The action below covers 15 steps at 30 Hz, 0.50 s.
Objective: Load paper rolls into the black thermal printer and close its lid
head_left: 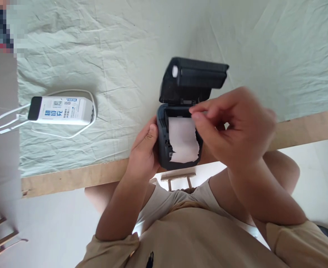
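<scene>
A dark portable receipt printer [161, 149] is at the table's front edge with its lid [192, 80] swung up and back. White paper [183, 139] lies in its bay, its torn, ragged end hanging toward me. My left hand [145, 149] grips the printer's left side, the thumb along the edge and the other fingers hidden below it. Over the bay's right side is my right hand [233, 126], thumb and forefinger brought together beside the paper's upper right corner. Whether anything is pinched between those fingertips cannot be made out.
A white power bank or charger [62, 110] with a black end lies at left on the pale green cloth [119, 44], white cables [7, 116] running off to the left. The table's wooden edge [77, 178] crosses in front of me. A small wooden stool [177, 178] shows below.
</scene>
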### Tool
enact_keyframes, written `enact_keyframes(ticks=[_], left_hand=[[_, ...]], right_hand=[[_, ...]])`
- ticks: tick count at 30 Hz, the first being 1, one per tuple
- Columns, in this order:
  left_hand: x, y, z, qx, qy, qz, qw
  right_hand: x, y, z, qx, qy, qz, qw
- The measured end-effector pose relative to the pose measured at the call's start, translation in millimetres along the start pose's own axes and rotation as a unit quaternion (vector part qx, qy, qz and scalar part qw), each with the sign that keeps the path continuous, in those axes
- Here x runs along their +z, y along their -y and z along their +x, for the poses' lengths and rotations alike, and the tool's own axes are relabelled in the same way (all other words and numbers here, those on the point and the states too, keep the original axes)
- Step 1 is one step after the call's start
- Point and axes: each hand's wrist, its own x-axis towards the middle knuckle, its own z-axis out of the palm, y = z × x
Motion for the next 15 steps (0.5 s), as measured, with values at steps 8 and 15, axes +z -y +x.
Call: enact_keyframes(ticks=[8,15], left_hand=[[-6.2,3.8,-2.6,0.015,0.056,0.026,0.998],[-7.2,5.4,-2.3,0.032,0.049,0.03,0.998]], right_hand=[[-12.7,-4.4,20.2,-0.031,0.273,-0.099,0.956],[-29.5,5.4,23.6,-0.024,0.225,-0.024,0.974]])
